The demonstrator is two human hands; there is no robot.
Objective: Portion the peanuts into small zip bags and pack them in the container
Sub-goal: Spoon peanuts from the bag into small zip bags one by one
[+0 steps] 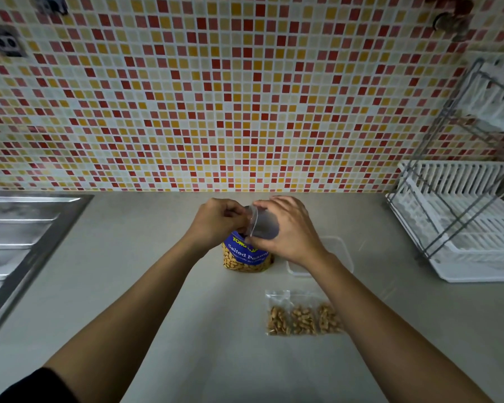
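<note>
Both hands raised above the salted peanut bag [246,258] on the worktop [157,271]. Right hand [285,228] grips an empty small zip bag [261,223]; left hand [218,221] pinches its mouth. Three filled zip bags [303,317] lie nearer, clear container [339,253] just right.

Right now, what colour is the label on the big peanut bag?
Blue with white and yellow lettering on the large salted-peanut bag, seen in the head view.
</note>
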